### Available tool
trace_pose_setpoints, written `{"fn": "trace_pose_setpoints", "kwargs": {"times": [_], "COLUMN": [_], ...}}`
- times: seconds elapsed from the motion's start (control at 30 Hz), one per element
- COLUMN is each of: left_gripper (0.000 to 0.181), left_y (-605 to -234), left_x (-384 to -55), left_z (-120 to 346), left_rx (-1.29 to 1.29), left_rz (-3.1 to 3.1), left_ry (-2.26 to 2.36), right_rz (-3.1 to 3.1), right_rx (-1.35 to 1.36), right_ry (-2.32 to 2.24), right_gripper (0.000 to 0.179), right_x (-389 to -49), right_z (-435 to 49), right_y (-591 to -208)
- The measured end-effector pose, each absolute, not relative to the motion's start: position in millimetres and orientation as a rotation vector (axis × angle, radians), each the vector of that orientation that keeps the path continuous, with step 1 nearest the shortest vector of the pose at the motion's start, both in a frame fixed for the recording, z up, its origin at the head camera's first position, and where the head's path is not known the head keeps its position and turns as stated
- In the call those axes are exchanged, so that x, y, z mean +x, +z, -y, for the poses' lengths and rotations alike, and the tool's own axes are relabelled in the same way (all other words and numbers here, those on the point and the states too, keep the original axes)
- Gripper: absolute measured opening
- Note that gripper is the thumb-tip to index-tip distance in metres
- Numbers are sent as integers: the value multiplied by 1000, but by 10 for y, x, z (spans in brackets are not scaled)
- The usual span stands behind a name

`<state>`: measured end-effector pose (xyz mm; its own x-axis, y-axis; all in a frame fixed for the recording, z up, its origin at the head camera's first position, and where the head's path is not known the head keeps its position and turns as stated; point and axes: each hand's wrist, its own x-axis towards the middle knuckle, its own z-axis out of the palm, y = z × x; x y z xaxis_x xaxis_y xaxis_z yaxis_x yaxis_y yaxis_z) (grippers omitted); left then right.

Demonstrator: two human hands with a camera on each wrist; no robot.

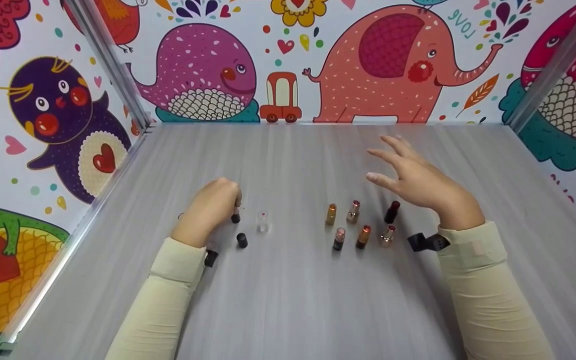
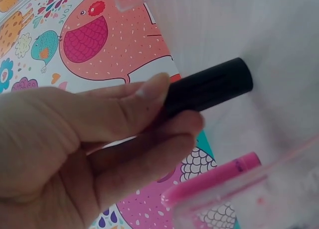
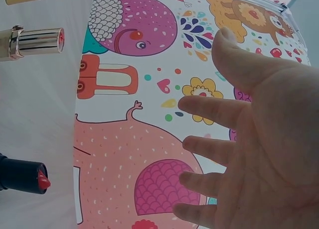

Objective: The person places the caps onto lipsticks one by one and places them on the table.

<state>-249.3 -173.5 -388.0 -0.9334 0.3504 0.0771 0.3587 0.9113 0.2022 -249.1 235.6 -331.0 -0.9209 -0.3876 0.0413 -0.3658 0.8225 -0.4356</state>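
Note:
My left hand (image 1: 210,207) pinches a black lipstick cap (image 2: 212,87) between thumb and fingers, close over the table on the left side. Beside it stand another black cap (image 1: 242,240) and a clear cap (image 1: 263,222). A pink tube (image 2: 214,179) shows below the fingers in the left wrist view. On the right, my right hand (image 1: 413,180) is raised with fingers spread and nothing in it. Below it several uncapped lipsticks stand in two rows, among them a gold one (image 1: 331,215), a dark one (image 1: 392,212) and a black-based one with a red tip (image 3: 22,174).
The grey table (image 1: 288,300) ends at a back wall (image 1: 288,45) printed with cartoon animals. Metal posts (image 1: 113,65) stand at its back corners. A black wrist mount (image 1: 428,242) sits by the right sleeve (image 1: 483,280), close to the lipsticks.

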Motion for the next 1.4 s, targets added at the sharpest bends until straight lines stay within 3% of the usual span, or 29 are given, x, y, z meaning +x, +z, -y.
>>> {"fn": "trace_pose_setpoints", "kwargs": {"times": [0.27,0.73,1.13,1.4], "left_gripper": [15,17,15,13], "left_y": [-3878,-3889,-3881,-3878], "left_x": [-2502,-2507,-2498,-2494], "left_z": [1737,1741,1742,1728], "left_rx": [-587,-605,-608,-615], "left_rz": [3029,3014,3004,3012], "left_ry": [-313,-308,-289,-275], "right_rz": [-2914,-2795,-2822,-2682], "right_rx": [-563,-618,-833,-888], "right_ry": [-659,-630,-582,-392], "right_gripper": [71,64,41,38], "right_x": [-2490,-2476,-2323,-2163], "right_z": [-2388,-2350,-2119,-1901], "right_y": [-3306,-3348,-3353,-3507]}}
